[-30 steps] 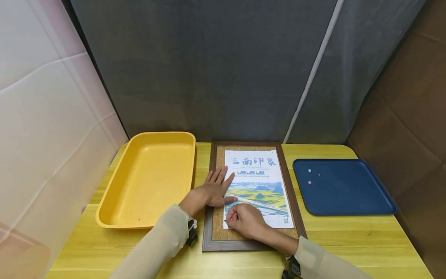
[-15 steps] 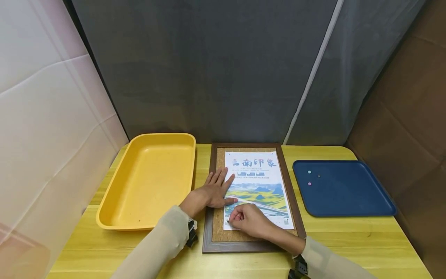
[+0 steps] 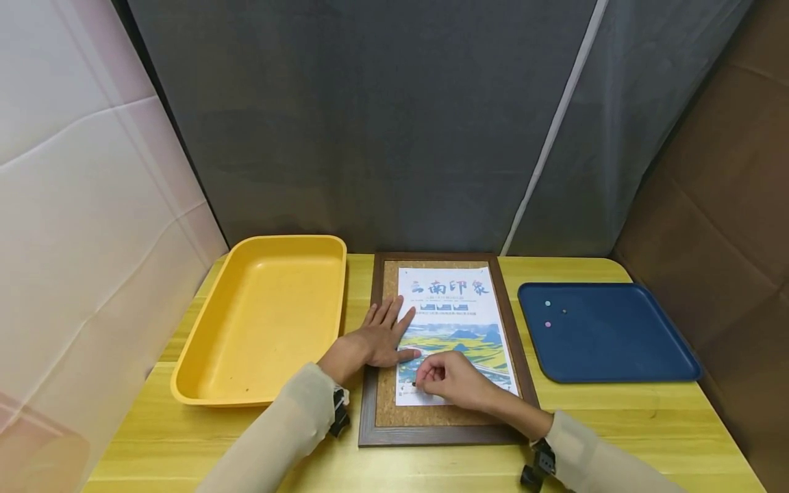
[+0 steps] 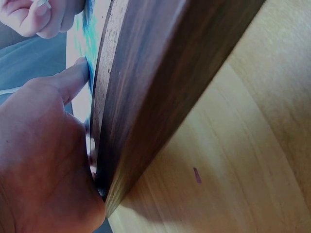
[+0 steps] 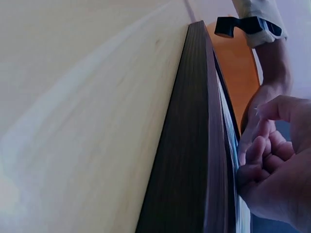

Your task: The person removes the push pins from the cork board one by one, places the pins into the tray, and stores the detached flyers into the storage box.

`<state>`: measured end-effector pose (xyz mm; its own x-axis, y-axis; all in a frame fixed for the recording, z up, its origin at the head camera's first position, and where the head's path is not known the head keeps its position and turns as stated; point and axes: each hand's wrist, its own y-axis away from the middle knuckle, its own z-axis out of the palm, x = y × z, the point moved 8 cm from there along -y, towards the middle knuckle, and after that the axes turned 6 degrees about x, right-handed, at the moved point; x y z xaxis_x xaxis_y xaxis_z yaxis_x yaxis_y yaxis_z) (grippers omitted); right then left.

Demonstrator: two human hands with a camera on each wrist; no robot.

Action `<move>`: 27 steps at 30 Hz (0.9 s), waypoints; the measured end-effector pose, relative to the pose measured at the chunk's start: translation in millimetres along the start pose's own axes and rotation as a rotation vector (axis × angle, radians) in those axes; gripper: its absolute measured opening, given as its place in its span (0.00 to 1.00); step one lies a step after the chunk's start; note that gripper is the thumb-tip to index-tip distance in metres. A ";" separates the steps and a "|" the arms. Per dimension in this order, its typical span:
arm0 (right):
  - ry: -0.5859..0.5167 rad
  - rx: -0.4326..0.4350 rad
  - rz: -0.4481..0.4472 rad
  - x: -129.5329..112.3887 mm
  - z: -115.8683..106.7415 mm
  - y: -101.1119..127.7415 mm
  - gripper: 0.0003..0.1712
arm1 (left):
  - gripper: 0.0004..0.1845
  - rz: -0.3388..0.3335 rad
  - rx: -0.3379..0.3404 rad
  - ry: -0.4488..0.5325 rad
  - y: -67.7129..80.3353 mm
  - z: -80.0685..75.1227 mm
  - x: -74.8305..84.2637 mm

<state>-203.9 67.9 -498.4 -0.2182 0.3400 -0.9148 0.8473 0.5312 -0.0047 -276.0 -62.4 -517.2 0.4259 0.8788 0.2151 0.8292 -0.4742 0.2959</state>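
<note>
A printed poster with a landscape picture lies on a framed cork board. My left hand rests with spread fingers across the board's left frame and the poster's left edge. Over the poster's lower left part, my right hand pinches a tiny thumbtack between thumb and forefinger, its other fingers curled. Little of the thumbtack shows. Tiny dots sit at the poster's two top corners; they look like tacks. In the right wrist view, the right hand is close above the poster, with the left hand beyond.
To the right, a blue tray holds a few small tacks. A deep yellow tray stands to the left. All rest on a wooden table, with a grey curtain behind.
My right hand has moved from the poster's lower left corner slightly right and up, with the thumbtack now visible at its fingertips. The left hand has stayed in place.
</note>
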 end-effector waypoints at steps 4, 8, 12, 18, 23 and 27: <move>-0.010 0.016 -0.018 1.2 -8.9 -0.5 0.08 | 0.52 -0.007 -0.005 -0.006 -5.0 4.9 -3.1; -0.044 0.017 -0.043 1.9 -17.9 -0.9 0.07 | 0.52 -0.013 -0.008 -0.012 -9.4 8.8 -5.9; -0.060 0.009 -0.054 4.9 -26.6 -0.4 0.05 | 0.53 -0.015 -0.008 -0.018 -10.9 10.3 -6.7; -0.027 0.003 -0.076 9.0 -38.8 2.1 0.04 | 0.53 -0.017 -0.017 -0.010 -9.8 10.2 -5.6; -0.018 -0.005 -0.091 10.7 -48.2 5.5 0.04 | 0.53 -0.019 -0.018 -0.018 -6.4 6.9 -4.4; -0.016 -0.007 -0.103 14.7 -56.0 8.5 0.03 | 0.53 -0.010 -0.012 -0.011 -6.5 8.1 -5.2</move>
<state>-227.0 120.9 -489.3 -0.2964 0.2709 -0.9159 0.8172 0.5682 -0.0964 -280.7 -63.4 -527.7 0.4216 0.8841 0.2016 0.8290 -0.4659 0.3092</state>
